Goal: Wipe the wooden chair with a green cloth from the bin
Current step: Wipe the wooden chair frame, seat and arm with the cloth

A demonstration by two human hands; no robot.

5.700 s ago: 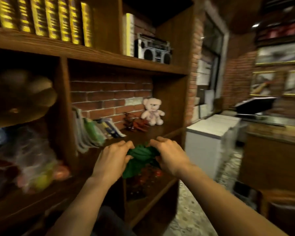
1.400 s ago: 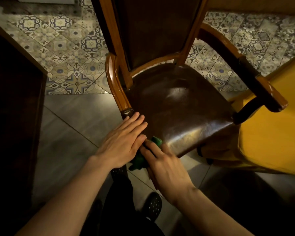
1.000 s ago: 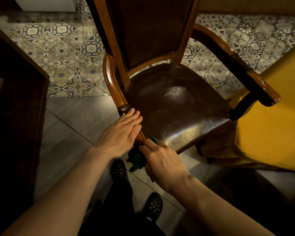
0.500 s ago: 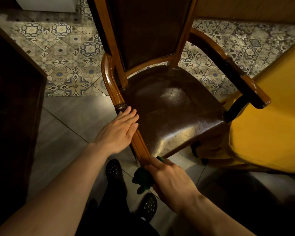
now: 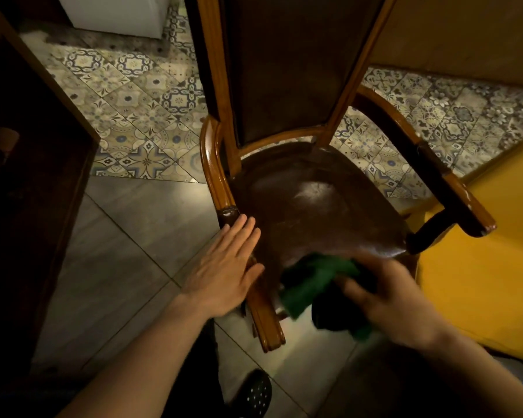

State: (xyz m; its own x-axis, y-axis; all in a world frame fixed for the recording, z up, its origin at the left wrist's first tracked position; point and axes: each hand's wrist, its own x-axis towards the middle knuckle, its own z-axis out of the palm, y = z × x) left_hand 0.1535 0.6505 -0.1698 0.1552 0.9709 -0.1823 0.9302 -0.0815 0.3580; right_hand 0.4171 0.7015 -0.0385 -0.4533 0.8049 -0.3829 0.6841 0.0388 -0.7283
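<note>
A dark wooden cabinet (image 5: 40, 188) is seen at the far left, standing on the tiled floor (image 5: 139, 140). The left hand (image 5: 224, 267) is laid flat, fingers straight and open, on the near arm rail (image 5: 221, 182) of the wooden chair (image 5: 299, 146), with nothing held in its grip. A black shoe (image 5: 255, 393) is seen below on the floor. To the right, the green cloth (image 5: 311, 282) is bunched at the front edge of the dark brown seat (image 5: 314, 206). It is held in the closed grip of the right hand (image 5: 390, 300), which is blurred. A yellow cushion (image 5: 480, 282) is seen at the far right, just beside the chair. No writing or labels can be read anywhere.
</note>
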